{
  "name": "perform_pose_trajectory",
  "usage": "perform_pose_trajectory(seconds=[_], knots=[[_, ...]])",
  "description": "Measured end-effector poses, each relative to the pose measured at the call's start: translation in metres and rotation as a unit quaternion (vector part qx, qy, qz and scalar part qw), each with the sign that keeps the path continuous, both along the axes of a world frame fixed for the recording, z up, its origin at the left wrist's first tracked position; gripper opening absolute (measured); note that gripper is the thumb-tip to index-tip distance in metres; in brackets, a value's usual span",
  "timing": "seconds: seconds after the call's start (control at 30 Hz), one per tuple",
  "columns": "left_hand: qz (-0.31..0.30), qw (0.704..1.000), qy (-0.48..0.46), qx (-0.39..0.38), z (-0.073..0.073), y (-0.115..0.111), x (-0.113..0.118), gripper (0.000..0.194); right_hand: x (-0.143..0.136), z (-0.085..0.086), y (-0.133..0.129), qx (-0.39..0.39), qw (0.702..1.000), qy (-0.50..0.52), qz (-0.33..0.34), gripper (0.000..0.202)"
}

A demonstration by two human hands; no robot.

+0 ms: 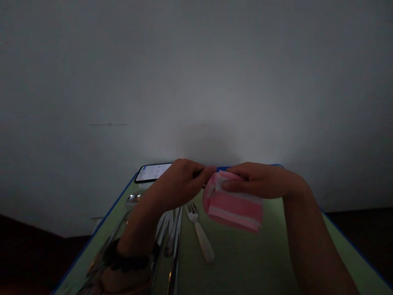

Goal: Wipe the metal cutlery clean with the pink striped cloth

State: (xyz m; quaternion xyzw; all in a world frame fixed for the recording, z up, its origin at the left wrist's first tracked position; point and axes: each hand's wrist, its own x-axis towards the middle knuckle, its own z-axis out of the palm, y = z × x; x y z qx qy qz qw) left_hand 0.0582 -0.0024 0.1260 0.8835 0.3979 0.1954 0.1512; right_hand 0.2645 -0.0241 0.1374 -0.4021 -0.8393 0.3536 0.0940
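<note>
Above the far part of the table, my right hand (260, 179) is closed on a pink cloth with white stripes (236, 208), which hangs folded below the fingers. My left hand (181, 180) is closed too, its fingertips meeting the cloth's left edge. What those fingers grip is hidden; a small dark bit shows just beneath them. A fork with a pale handle (203, 241) lies on the table below both hands, tines pointing away from me.
Several metal knives (175, 250) lie lengthwise left of the fork, partly behind my left forearm. Farther left are spoons (133, 198) and other cutlery. A lit phone (150, 173) rests at the back left of the green, blue-edged table (245, 262), against a pale wall (196, 82).
</note>
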Motion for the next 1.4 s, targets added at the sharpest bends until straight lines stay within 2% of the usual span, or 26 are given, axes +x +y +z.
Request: perform_pose_trajectory(seconds=[0.2, 0.4, 1.03, 1.27, 1.4], knots=[[0.001, 0.999, 0.013, 0.037, -0.003, -0.001, 0.009, 0.049, -0.004, -0.001, 0.002, 0.051, 0.998, -0.039, -0.01, 0.038], [0.0, 0.999, 0.01, 0.042, -0.005, 0.0, 0.008, 0.049, -0.003, -0.001, 0.0, 0.049, 0.998, -0.048, -0.013, 0.036], [-0.023, 0.999, 0.029, 0.02, -0.008, 0.003, 0.011, 0.047, -0.01, -0.004, 0.005, 0.08, 0.993, -0.081, -0.014, 0.039], [-0.007, 0.998, 0.055, 0.015, -0.013, 0.006, 0.013, 0.049, -0.009, -0.009, 0.008, 0.083, 0.992, -0.098, -0.012, 0.034], [-0.036, 0.998, 0.046, 0.001, -0.014, 0.005, 0.013, 0.047, -0.008, -0.009, 0.009, 0.114, 0.988, -0.099, -0.026, 0.029]])
